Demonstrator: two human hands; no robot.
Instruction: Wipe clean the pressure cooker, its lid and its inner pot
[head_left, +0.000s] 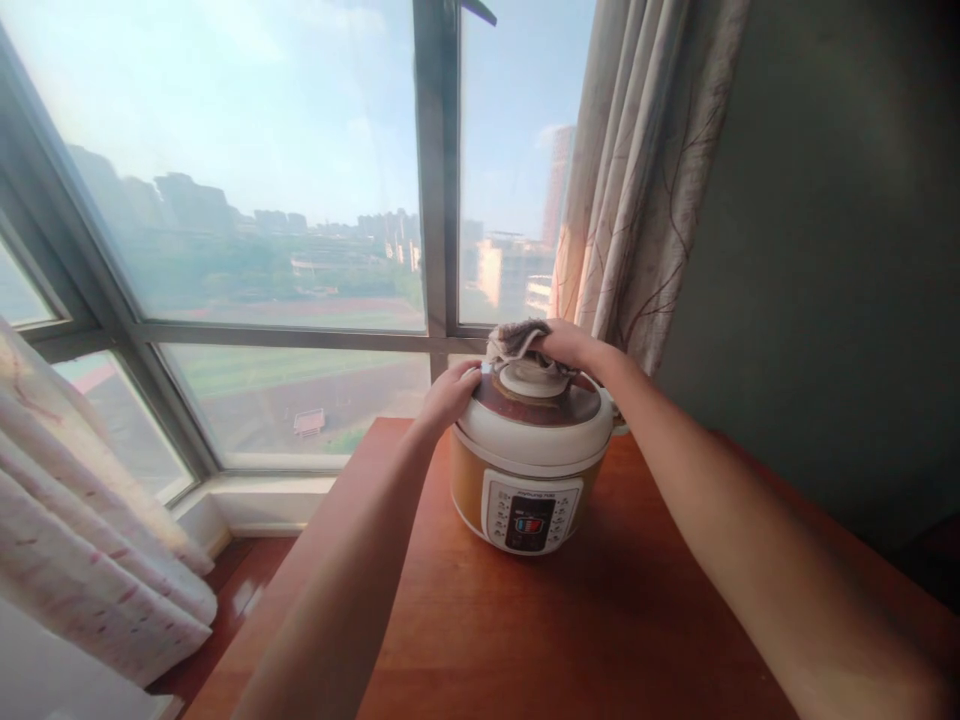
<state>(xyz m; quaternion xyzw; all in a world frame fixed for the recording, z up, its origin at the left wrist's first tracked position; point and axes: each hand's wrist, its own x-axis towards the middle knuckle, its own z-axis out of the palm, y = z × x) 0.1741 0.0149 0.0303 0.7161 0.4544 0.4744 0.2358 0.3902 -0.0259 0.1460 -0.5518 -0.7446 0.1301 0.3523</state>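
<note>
A reddish-brown wooden table (pixel 525 620) fills the lower middle and lower right of the frame, its left edge running diagonally down toward the bottom left. On it, just right of the frame's centre, stands an electric pressure cooker (pixel 531 470) with a white rim, a brown lid and an amber body; its control panel (pixel 531 515) faces the camera.

The left hand (pixel 448 395) rests on the lid's left edge, fingers curled over the rim; its grip is narrow, pressing on the lid rather than closed around anything. The right hand (pixel 566 345) sits at the top of the cooker, its grip closed on a grey-brown cloth (pixel 516 340) bunched over the lid's white knob (pixel 534 378).

Behind the table a large window (pixel 285 220) with dark grey frames spans the upper left and centre, showing hazy sky, buildings and a green field. A patterned beige curtain (pixel 645 180) hangs in the upper middle right, beside a dark green wall (pixel 840 260) on the right. Another pale curtain (pixel 90 530) bunches at the lower left, above a strip of wooden floor (pixel 240 590).

The knob is partly covered by the cloth, the panel's lettering is too small to read, and the right fingertips are hidden in the cloth. Both forearms are cut off by the bottom edge.
</note>
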